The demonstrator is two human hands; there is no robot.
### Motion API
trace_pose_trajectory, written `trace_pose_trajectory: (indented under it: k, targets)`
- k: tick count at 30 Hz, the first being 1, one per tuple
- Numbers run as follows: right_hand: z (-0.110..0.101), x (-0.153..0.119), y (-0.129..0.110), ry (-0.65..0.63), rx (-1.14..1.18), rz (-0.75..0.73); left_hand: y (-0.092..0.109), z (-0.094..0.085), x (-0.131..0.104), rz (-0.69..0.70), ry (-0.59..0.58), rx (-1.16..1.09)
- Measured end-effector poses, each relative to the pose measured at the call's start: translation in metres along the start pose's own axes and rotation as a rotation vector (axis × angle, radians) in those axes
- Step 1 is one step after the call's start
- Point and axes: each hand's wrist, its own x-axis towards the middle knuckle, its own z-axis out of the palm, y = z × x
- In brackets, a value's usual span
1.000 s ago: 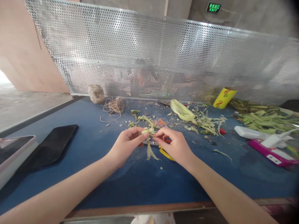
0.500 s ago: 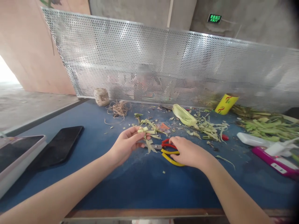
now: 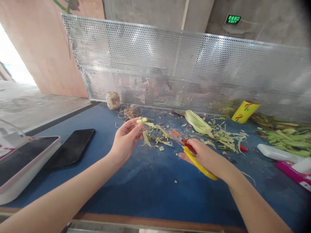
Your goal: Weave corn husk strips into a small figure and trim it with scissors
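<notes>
My left hand (image 3: 127, 137) pinches a short pale-green plant stalk (image 3: 142, 120) between thumb and fingers, above the blue table. Wilted, leafy strips (image 3: 146, 138) dangle below the fingertips. A knobbly green strand (image 3: 161, 130) stretches from there toward the right, partly over plant scraps. My right hand (image 3: 206, 157) is closed around scissors (image 3: 199, 165) with yellow and red handles. Their blades point up and left, toward the scraps and away from my left hand; whether the blades touch anything is hard to tell.
Behind the hands lie tangled twine (image 3: 130, 112), a pale husk-like leaf (image 3: 198, 122) and shredded strips (image 3: 227, 137). Black phone (image 3: 73, 147) and pink-edged device (image 3: 26, 161) are at left. A yellow roll (image 3: 245, 111), green stalks (image 3: 289, 139) and magenta power strip (image 3: 293, 173) sit right. Perforated metal panel (image 3: 145, 55) borders the back.
The scissors have drawn away to the right from my left hand, and their handles have turned. My left hand has lifted slightly up and left with the stalk. The view has shifted a little.
</notes>
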Motion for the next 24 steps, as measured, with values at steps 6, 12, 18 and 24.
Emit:
trace_pose_trajectory:
  k: [6, 12, 18, 24]
  targets:
    - [-0.005, -0.012, -0.006, -0.346, 0.317, -0.206, 0.008, 0.001, -0.004, -0.008, -0.016, -0.025]
    - [-0.006, -0.014, -0.013, -0.423, 0.347, -0.153, 0.010, 0.004, -0.009, -0.019, -0.043, 0.003]
    - [-0.001, -0.014, -0.009, -0.465, 0.458, -0.121, 0.007, 0.002, -0.009, -0.014, -0.059, 0.037]
    - [0.005, -0.015, -0.004, -0.483, 0.606, -0.043, 0.003, 0.003, -0.010, -0.030, -0.077, 0.067]
